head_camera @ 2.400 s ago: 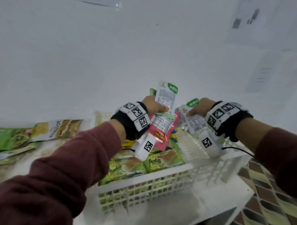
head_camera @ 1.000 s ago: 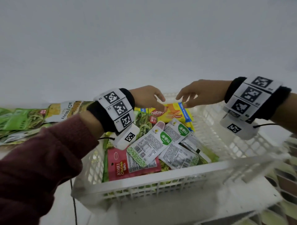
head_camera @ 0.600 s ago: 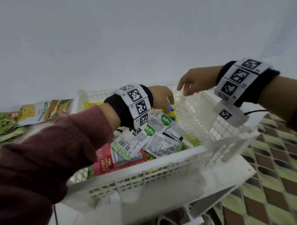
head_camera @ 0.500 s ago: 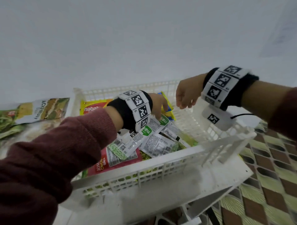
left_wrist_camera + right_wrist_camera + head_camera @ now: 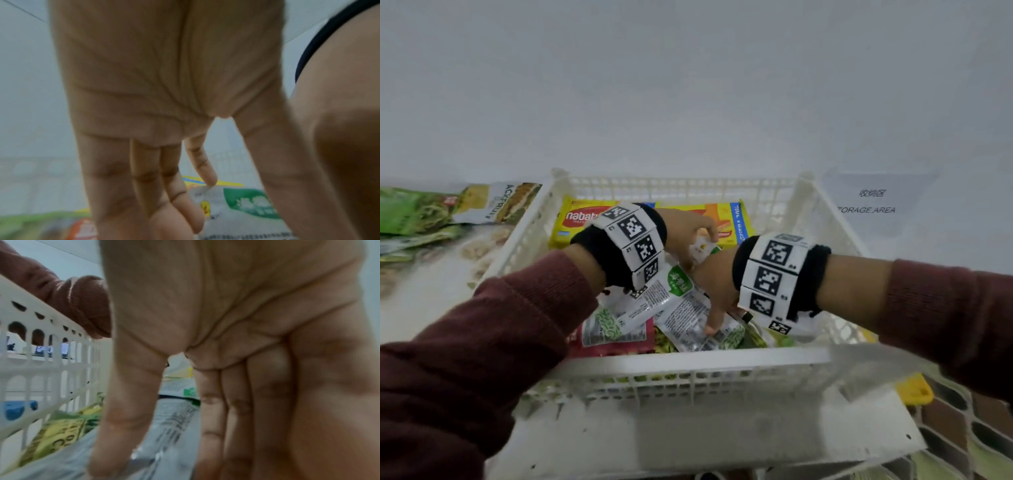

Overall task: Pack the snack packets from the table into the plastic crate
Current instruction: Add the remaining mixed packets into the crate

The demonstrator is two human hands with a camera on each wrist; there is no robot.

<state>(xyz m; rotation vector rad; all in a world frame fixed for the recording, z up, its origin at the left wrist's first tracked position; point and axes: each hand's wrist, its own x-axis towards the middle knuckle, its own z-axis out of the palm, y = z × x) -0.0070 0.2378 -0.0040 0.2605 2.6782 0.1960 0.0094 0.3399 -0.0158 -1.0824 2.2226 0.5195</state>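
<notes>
The white plastic crate (image 5: 688, 359) holds several snack packets. My left hand (image 5: 690, 233) reaches down inside it near the back. Its fingers (image 5: 185, 211) hang fairly straight and touch a white packet with a green label (image 5: 702, 248) (image 5: 246, 204). My right hand (image 5: 714, 294) crosses in front of the left. Its thumb (image 5: 115, 434) and straight fingers press on another white printed packet (image 5: 688, 325) (image 5: 174, 418) lying near the front. A third white packet (image 5: 654, 298), a red packet (image 5: 616, 346) and a yellow wafer pack (image 5: 582, 219) lie around them.
More green and yellow snack packets (image 5: 431, 212) lie on the table left of the crate. A paper sign reading STORAGE AREA (image 5: 869, 202) lies at the right back. A yellow object (image 5: 914, 390) sits at the table's right edge, above a patterned floor.
The packets both hands held 2.4 s ago now lie in the crate. Since a second ago both hands have come down from above the far rim onto the packets inside.
</notes>
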